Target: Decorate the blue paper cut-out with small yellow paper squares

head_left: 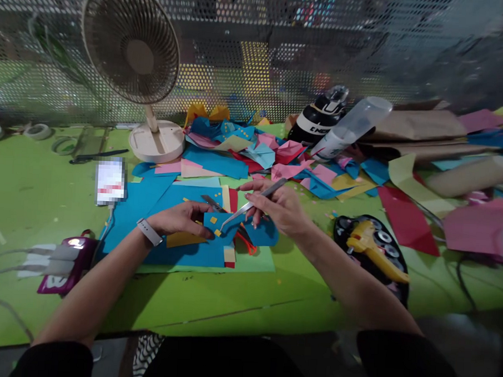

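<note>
My left hand [187, 218] is closed on the left edge of a small blue paper piece [229, 220], thumb on top. Yellow paper squares [214, 220] lie on that piece. In my right hand [276, 203] is a pair of bent-tip metal tweezers [255, 202], its tip touching or just over a yellow square [218, 232]. Beneath both hands lie blue sheets [186, 256], with yellow, red and pale green paper at their edges. Scissors with orange handles [249, 245] lie partly under the held piece, and a grey blade [211, 202] shows behind it.
A beige fan [157, 142] stands at the back left, near a phone [110, 181] on a cable and a purple power bank [67, 264]. Paper scraps [273, 156], a black bottle [316, 122] and a clear bottle [354, 126] are behind. A yellow glue gun [376, 252] lies right.
</note>
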A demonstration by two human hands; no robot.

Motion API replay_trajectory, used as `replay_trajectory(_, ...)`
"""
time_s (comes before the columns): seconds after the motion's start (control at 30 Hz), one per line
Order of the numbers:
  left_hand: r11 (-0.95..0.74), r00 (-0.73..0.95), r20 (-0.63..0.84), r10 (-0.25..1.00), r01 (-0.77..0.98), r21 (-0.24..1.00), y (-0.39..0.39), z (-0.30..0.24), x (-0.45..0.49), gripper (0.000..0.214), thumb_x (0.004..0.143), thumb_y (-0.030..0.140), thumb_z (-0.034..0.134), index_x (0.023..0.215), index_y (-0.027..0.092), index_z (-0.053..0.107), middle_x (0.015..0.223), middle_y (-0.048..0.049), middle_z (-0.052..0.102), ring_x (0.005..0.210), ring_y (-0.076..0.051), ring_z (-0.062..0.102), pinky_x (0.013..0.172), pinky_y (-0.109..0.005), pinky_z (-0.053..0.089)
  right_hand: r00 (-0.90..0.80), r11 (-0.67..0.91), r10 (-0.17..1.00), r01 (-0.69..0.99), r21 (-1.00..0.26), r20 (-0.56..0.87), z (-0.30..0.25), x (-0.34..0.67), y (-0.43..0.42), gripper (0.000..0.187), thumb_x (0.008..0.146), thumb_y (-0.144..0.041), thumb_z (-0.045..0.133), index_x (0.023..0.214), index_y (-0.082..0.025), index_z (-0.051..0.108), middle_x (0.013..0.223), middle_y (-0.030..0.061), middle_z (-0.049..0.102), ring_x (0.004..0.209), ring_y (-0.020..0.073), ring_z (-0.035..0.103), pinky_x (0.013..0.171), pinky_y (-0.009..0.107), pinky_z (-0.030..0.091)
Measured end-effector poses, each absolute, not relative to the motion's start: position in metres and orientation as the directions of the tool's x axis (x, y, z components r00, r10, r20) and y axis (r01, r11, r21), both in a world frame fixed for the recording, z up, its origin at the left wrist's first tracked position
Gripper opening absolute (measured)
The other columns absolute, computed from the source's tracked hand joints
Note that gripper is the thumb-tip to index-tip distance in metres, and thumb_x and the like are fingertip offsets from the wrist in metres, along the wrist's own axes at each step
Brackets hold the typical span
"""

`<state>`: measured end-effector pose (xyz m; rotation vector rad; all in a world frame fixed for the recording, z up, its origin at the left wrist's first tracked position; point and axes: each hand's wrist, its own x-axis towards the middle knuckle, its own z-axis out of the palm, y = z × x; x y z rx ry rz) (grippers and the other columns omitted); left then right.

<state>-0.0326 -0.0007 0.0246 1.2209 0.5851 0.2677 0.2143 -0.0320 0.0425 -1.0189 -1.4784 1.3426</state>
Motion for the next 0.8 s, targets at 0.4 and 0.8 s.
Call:
replay_trajectory(0.4, 0.336, 0.859, -0.277, 0.431, 0.132, 0.932, -0.005, 0.023, -0.031, 0.036, 0.068, 0.015, 0.082, 0.101, 0.015, 0.069, 0.091, -0.0027, 0.072, 0.077, -0.011, 0.067, 0.072, -0.024, 0.054, -0.341, -0.024, 0.940, -0.046, -0.999, -0.007, 0.046, 0.211, -0.025, 0.039, 0.078, -0.043, 0.072, 0.099, -0.011, 0.065, 0.053, -0.0011, 0.067, 0.036, 0.0094, 0.058, 0.033, 0.016, 0.040)
replay_trajectory(0.8, 0.408, 0.880, -0.274, 0.389, 0.102, 0.907, -0.010, 0.027, -0.029, 0.032, 0.065, 0.013, 0.085, 0.090, 0.016, 0.065, 0.080, 0.0024, 0.070, 0.071, -0.009, 0.067, 0.068, -0.020, 0.053, -0.403, -0.108, 0.912, -0.064, -0.992, -0.073, 0.046, 0.206, -0.018, 0.036, 0.075, -0.039, 0.074, 0.097, -0.011, 0.068, 0.051, -0.0006, 0.067, 0.032, 0.0080, 0.054, 0.031, 0.015, 0.037)
